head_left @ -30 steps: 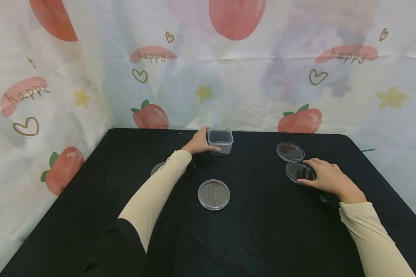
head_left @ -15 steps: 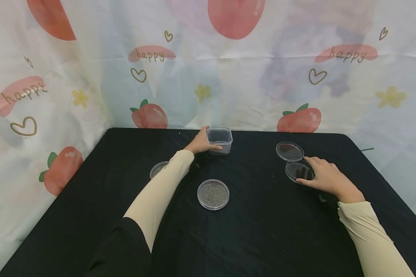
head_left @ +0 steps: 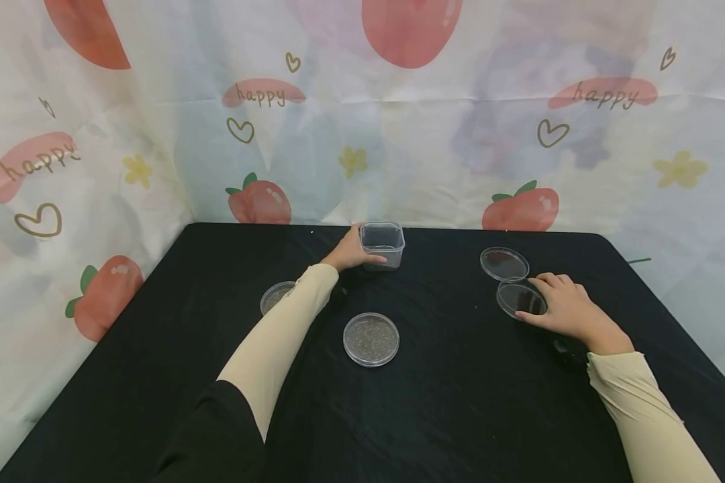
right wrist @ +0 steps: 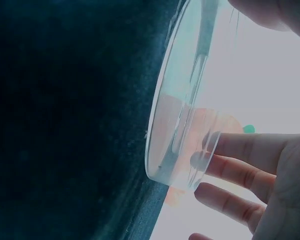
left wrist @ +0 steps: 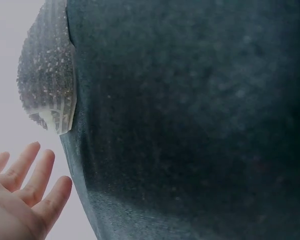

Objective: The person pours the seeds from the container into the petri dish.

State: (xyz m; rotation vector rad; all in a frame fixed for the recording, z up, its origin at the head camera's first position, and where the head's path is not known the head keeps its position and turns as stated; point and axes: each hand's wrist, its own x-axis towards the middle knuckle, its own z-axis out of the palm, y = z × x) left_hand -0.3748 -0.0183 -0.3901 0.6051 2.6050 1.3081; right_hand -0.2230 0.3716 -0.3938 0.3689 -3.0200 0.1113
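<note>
My left hand (head_left: 348,251) is at the left side of a clear plastic box (head_left: 393,243), thumb in front of it. In the left wrist view its fingers (left wrist: 35,185) are spread and nearly straight, a small gap from a clear container with grey grains (left wrist: 47,75). My right hand (head_left: 568,310) reaches round a clear petri dish (head_left: 515,296), thumb on the near side and fingers on the far side. Through the dish wall (right wrist: 177,160) in the right wrist view, some fingertips show against it; the thumb (right wrist: 265,12) is only partly in frame.
Another clear round dish or lid (head_left: 505,263) lies just behind the right-hand dish. A grain-filled petri dish (head_left: 371,340) lies mid-table. My left sleeve (head_left: 284,329) partly hides another dish (head_left: 273,295). A printed cloth (head_left: 423,154) hangs behind the black table (head_left: 447,402).
My left forearm has shifted slightly right, uncovering more of the dish beside it. Both hands stay at the same box and dish.
</note>
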